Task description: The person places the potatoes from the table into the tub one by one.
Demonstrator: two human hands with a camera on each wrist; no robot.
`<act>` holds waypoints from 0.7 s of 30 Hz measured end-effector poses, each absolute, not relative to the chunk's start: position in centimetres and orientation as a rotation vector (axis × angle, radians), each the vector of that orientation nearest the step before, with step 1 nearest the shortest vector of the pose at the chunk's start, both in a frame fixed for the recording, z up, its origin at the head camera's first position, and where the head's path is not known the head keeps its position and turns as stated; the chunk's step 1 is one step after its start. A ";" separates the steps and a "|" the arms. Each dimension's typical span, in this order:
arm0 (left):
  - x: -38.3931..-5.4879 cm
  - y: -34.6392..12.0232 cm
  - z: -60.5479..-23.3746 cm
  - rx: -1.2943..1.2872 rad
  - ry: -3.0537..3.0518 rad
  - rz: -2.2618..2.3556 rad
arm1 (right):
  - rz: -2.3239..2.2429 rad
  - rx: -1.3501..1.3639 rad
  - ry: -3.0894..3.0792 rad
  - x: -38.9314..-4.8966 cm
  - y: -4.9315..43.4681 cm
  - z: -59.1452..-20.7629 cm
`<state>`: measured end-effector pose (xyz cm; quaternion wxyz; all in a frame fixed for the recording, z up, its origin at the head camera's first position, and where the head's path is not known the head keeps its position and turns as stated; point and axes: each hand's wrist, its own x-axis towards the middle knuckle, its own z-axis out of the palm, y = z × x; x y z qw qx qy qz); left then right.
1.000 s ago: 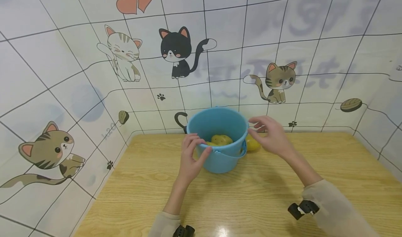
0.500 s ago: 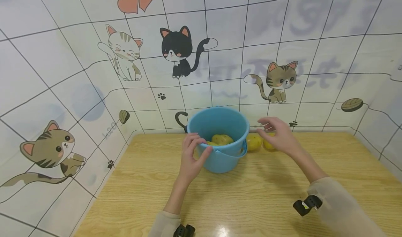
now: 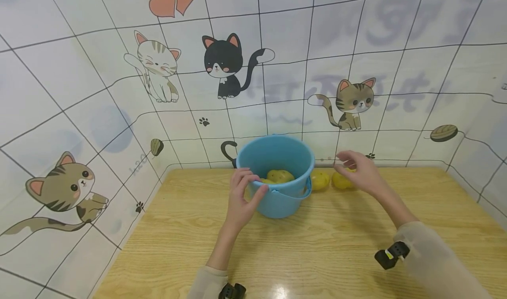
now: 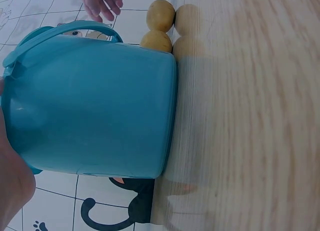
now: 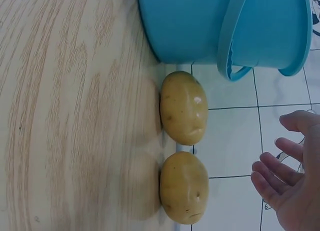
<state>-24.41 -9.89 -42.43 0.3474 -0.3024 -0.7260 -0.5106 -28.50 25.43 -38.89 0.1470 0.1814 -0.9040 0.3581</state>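
A light-blue bucket [image 3: 277, 206] stands upright on the wooden table, its handle [image 3: 291, 197] hanging down the front right side. My left hand [image 3: 240, 198] grips its near-left rim, fingers over the edge and thumb at the front. Inside lie yellow potatoes [image 3: 280, 176], partly hidden by the near wall. Just right of the bucket, two more potatoes sit side by side: the nearer one [image 5: 184, 108] and the farther one [image 5: 184, 188]. Above the farther one hovers my right hand [image 3: 363, 172], fingers loosely bent and holding nothing.
The wooden table [image 3: 317, 255] reaches back to a tiled-pattern wall [image 3: 285, 92] printed with cartoon cats. A side wall [image 3: 71, 123] borders the table at left. Black wrist cameras sit on both sleeves.
My right hand has moved right, away from the bucket's rim, uncovering the two potatoes beside it. The left hand and the bucket have stayed in place.
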 end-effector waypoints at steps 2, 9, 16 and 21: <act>-24.2 -9.8 -42.1 -0.778 -1.879 -1.319 | 1.030 0.513 -2.616 -28.6 25.6 -39.1; -22.2 -9.2 -39.6 -0.781 -1.875 -1.328 | 0.997 0.490 -2.639 -29.1 26.5 -40.2; -23.1 -9.4 -40.7 -0.790 -1.857 -1.302 | 0.987 0.443 -2.685 -29.6 27.4 -41.1; -24.3 -9.9 -42.4 -0.786 -1.875 -1.296 | 0.971 0.424 -2.745 -29.7 28.0 -41.8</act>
